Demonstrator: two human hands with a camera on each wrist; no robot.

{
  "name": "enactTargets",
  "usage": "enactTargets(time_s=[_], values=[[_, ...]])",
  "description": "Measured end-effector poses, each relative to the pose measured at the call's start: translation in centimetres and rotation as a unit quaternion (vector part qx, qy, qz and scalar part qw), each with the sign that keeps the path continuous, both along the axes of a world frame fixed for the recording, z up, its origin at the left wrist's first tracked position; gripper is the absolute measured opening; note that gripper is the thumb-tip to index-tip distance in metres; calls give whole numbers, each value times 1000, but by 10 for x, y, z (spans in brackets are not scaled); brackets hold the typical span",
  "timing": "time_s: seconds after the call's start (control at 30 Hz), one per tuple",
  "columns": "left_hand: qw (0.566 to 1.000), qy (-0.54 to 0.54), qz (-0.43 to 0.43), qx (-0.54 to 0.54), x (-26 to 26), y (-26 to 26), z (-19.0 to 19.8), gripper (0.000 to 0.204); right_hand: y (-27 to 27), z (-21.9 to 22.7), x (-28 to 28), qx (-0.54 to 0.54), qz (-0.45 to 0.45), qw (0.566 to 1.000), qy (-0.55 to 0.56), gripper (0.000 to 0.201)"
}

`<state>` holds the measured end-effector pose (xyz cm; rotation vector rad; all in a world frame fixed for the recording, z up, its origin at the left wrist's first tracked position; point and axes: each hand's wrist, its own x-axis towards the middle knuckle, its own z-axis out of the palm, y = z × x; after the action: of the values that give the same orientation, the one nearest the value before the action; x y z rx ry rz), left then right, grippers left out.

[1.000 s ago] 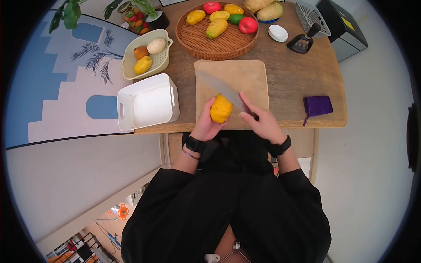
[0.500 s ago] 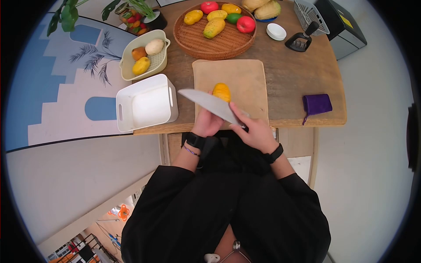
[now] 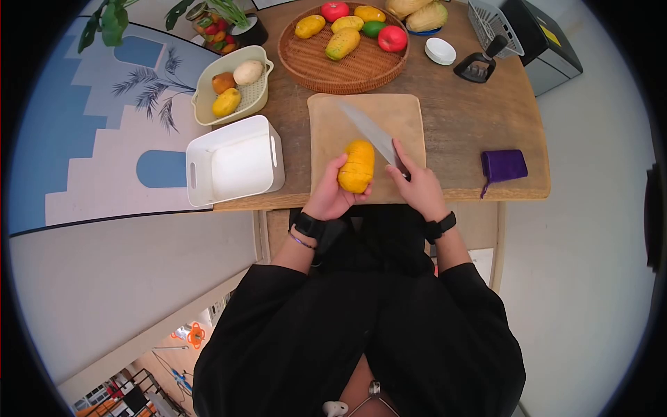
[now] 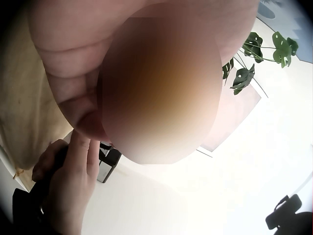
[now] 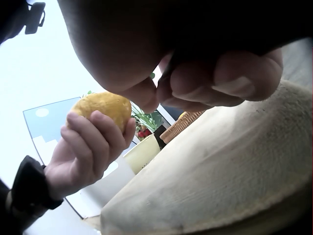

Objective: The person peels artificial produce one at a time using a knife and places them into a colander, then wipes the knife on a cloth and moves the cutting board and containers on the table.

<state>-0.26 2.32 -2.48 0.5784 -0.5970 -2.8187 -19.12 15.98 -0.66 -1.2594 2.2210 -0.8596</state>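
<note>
A yellow mango [image 3: 357, 167] with lines scored across its surface is upright in my left hand [image 3: 331, 194], above the cutting board [image 3: 325, 121]. Fingers curl round its lower part; the right wrist view shows the fingertips [image 5: 98, 115] pressed to the mango [image 5: 105, 104]. My right hand [image 3: 424, 193] grips a kitchen knife [image 3: 369, 131] by its handle, mostly hidden in the fist. Its broad blade points away and leftward over the board, just right of the mango. In the left wrist view a blurred patch covers the fruit.
A white bin [image 3: 236, 163] and a cream colander [image 3: 260, 97] with fruit stand left of the board. Behind it lies a round wicker tray [image 3: 306, 73] of fruit. Toward the right are a white dish [image 3: 440, 51], a black-handled tool [image 3: 479, 66] and a purple pouch [image 3: 504, 165].
Half a second ago the blade crossed leftward over my left hand; it has swung back right, apart from the mango. The mango has come nearer to me, and its scored side shows more.
</note>
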Motion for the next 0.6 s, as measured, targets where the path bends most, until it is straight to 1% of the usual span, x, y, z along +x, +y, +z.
enactTargets(time_s=[0.03,0.07,0.1,0.13,0.2,0.23,0.27,0.3,0.33,0.37,0.4,0.43,0.53,0.6], values=[[1000,-24,15,-9,-3,1,5,51,-1,1,1,-1,2,1000,0,64],[998,-50,31,-17,-3,2,8,52,1,2,3,-26,-9,999,-27,65],[998,-50,32,-16,-3,1,7,52,4,4,6,-50,-21,997,-54,66],[998,-43,43,4,-4,-1,6,52,7,4,9,-49,-21,997,-53,66],[998,-36,51,25,-5,-3,-3,51,14,7,18,-108,29,992,-51,68],[997,-8,65,46,-5,-3,-8,52,17,11,22,-107,28,993,-51,68],[995,21,78,66,-5,-3,-12,52,19,17,26,-96,75,992,-21,69],[995,20,77,66,-7,-3,-17,52,21,21,30,-85,122,989,9,70],[991,-5,105,87,-12,-1,-16,52,21,18,33,-112,147,981,55,71],[985,-29,134,108,-15,0,-14,51,21,17,37,-113,146,981,55,71],[993,19,80,84,-11,-1,-10,53,21,18,40,-84,156,981,85,71],[993,19,80,84,-11,-2,-9,53,21,18,42,-54,166,978,115,70],[993,25,62,92,-11,-2,-3,52,19,12,44,-74,159,975,137,68],[980,-63,155,110,-17,3,7,52,18,10,41,-70,150,979,121,67]])
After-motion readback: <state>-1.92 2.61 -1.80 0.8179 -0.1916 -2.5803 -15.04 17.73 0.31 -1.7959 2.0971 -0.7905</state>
